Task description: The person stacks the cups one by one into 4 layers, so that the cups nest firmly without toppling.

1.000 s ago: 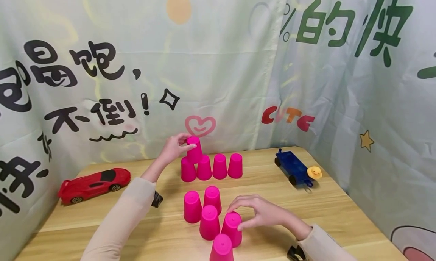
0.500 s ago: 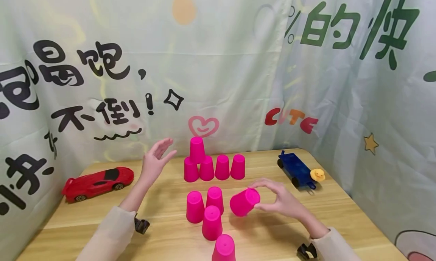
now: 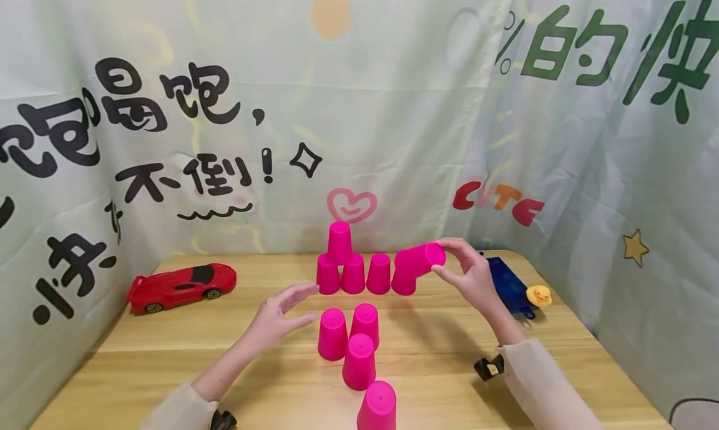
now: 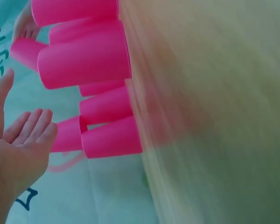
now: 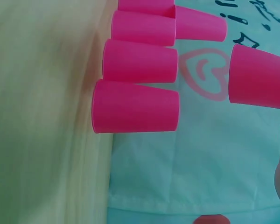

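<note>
My right hand [image 3: 469,274] pinches a pink cup [image 3: 418,258] near its closed end. That cup is tilted, its mouth toward the left, in front of the right end of a back row of upside-down pink cups. In the right wrist view the held cup [image 5: 259,77] is apart from the row's end cup [image 5: 136,107]. One cup [image 3: 339,243] stands on the two leftmost cups of the row. Fingers straight and holding nothing, my left hand [image 3: 275,321] is left of the nearer cups. The closest of these to it is a pink cup [image 3: 333,335].
More upside-down cups stand toward the front, among them a middle cup [image 3: 359,362] and a front cup [image 3: 377,406]. A red toy car [image 3: 182,286] is at the left of the wooden table [image 3: 140,361]. Behind my right arm sit a blue toy cart [image 3: 508,286] and a yellow duck [image 3: 538,296].
My left hand has let go of the upper cup on the back row and come down nearer. My right hand has lifted a cup from the front group and carried it to the back row.
</note>
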The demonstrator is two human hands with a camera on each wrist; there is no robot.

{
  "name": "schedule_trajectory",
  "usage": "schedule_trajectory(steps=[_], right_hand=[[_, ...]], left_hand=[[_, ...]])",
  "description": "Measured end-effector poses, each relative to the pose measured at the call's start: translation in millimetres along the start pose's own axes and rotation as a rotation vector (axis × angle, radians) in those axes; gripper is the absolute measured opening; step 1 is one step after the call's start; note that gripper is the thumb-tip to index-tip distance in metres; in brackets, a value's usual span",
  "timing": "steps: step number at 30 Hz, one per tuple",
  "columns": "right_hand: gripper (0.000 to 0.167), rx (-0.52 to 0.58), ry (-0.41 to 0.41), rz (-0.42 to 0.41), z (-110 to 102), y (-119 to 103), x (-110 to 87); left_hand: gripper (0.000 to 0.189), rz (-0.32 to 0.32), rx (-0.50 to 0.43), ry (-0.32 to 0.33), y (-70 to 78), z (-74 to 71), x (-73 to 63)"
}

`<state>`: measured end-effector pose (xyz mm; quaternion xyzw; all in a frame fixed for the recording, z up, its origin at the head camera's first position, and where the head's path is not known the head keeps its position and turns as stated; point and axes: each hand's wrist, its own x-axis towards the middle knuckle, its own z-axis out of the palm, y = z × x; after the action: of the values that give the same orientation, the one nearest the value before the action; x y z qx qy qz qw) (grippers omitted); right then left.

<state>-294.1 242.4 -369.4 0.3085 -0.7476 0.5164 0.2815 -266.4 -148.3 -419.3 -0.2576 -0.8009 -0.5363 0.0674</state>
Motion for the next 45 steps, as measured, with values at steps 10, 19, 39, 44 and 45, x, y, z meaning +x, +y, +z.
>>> schedule_trajectory(steps=[10,19,39,44,45], right_hand=[[0.043,-0.131,-0.063,0.265,20,42,49.2],[0.045,-0.151,-0.150,0.330,27,58,64.3],[0.050,-0.169,-0.284,0.382,32,62,82.4],[0.049,-0.162,-0.299,0.397,33,63,85.1],[0.049,-0.158,-0.300,0.399,34,63,85.6]], left_hand=[[0.055,-0.049,0.023,-0.192,-1.6,19.6,4.6],[0.051,-0.022,0.075,-0.210,-3.7,22.5,5.5],[0.049,-0.084,0.114,-0.217,-3.3,23.2,7.0],[0.048,-0.091,0.115,-0.219,-2.3,23.1,6.6],[0.048,-0.093,0.113,-0.219,-1.8,22.7,6.4]])
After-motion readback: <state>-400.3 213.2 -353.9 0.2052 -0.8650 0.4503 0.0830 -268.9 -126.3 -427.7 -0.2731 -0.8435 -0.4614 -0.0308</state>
